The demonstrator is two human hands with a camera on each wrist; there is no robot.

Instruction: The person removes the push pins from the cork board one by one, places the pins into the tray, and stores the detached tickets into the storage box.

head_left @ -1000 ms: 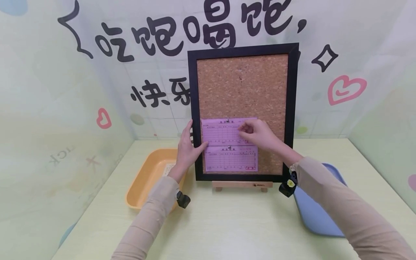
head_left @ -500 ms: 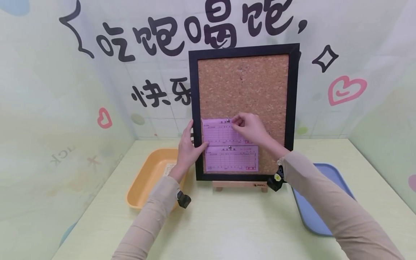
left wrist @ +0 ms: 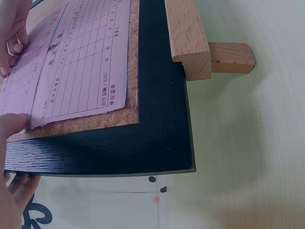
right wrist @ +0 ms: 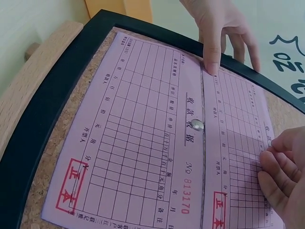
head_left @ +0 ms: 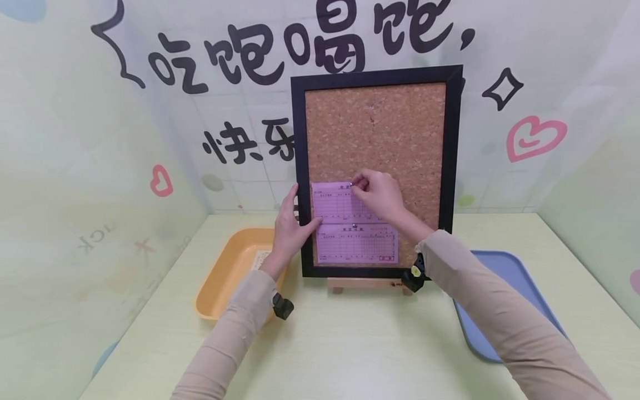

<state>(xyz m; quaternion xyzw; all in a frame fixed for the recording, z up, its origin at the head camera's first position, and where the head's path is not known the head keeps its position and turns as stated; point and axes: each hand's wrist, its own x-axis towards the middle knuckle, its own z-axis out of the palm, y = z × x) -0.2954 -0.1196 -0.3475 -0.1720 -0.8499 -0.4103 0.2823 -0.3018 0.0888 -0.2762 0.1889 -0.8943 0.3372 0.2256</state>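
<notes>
The right hand (head_left: 380,194) reaches up across the cork board (head_left: 375,128), wrist bent, its fingertips bunched and pinching the pin (head_left: 352,185) at the top edge of the upper pink slip (head_left: 332,205). The left hand (head_left: 290,228) stands at the board's left frame edge, fingers wrapped behind the black frame and the thumb pressed flat on the left margin where the two slips meet. There are two pink slips: the upper one under both hands, and the lower slip (head_left: 357,244) just beneath it, held by its own pin (right wrist: 198,125) at top centre. So two pins show, one per slip. The board stands upright on a wooden easel (head_left: 367,285) near the back edge of the bench (head_left: 350,344). Two trays flank it: an orange tray (head_left: 225,272) toward the left edge and a blue tray (head_left: 505,300) toward the right edge. The upper half of the cork is bare, and the front of the bench lies open between the forearms.
</notes>
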